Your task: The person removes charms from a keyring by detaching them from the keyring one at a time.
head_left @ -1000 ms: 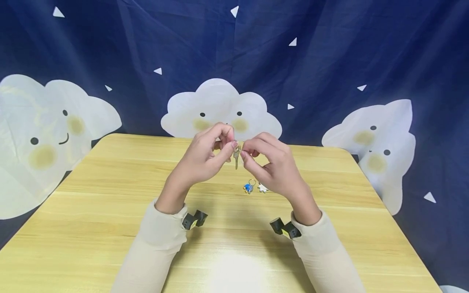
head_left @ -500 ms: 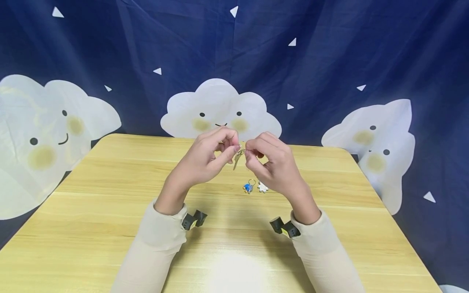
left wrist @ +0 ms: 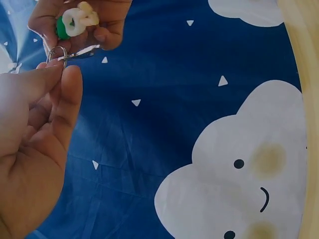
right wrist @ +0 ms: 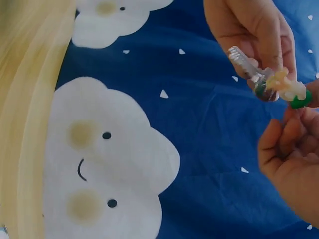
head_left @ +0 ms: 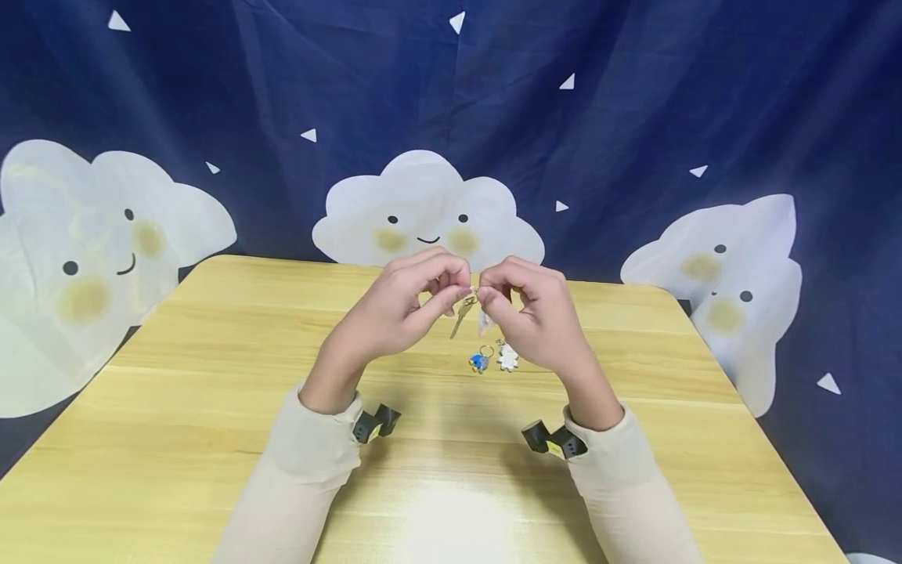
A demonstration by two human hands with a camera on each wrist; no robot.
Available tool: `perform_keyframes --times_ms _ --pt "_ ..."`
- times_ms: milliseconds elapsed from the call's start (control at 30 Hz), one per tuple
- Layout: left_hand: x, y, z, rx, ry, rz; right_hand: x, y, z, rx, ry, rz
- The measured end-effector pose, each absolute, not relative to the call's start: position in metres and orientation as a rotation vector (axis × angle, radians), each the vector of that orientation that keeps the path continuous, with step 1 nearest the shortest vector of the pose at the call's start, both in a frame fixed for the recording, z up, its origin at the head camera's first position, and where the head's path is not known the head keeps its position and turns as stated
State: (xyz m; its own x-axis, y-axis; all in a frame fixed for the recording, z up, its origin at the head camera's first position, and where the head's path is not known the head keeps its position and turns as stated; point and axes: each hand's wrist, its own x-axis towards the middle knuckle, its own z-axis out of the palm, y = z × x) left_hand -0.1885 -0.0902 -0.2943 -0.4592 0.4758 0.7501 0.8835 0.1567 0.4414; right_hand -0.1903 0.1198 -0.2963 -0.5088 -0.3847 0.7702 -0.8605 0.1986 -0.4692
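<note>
My left hand [head_left: 402, 301] pinches a small metal key ring [left wrist: 57, 54] between thumb and forefinger, and a metal key [head_left: 463, 315] hangs tilted from it. Fingertip to fingertip with it, my right hand [head_left: 537, 313] pinches the top end of a small keychain charm [right wrist: 285, 88], pale with a green part. In the head view this charm hangs just right of the key, partly behind the right hand. Below the hands, a blue keychain charm [head_left: 479, 361] with a ring and a white keychain charm [head_left: 508, 358] lie on the table. Any link between ring and pale charm is too small to tell.
The wooden table [head_left: 211, 376] spreads under both forearms. Behind its far edge hangs a dark blue curtain [head_left: 493, 94] with cloud faces. A small black camera [head_left: 377, 424] sits on the left wrist, another camera [head_left: 553, 440] on the right.
Both hands have drawn closer together, the left shifting slightly right. The key has swung from upright to tilted. The pale charm now shows below the right fingers, and more of the white charm is visible.
</note>
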Motion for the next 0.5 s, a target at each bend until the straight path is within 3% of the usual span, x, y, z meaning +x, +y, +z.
perform_keyframes --times_ms 167,500 --pt "-0.1893 -0.0870 -0.2942 -1.278 -1.931 -1.148 -0.1868 0.1247 -0.2932 1.089 -2.120 1.581" --pt "-0.1901 -0.0868 -0.2938 -1.285 -1.867 -1.064 -0.1869 0.1250 -0.2923 1.071 -2.170 1.485"
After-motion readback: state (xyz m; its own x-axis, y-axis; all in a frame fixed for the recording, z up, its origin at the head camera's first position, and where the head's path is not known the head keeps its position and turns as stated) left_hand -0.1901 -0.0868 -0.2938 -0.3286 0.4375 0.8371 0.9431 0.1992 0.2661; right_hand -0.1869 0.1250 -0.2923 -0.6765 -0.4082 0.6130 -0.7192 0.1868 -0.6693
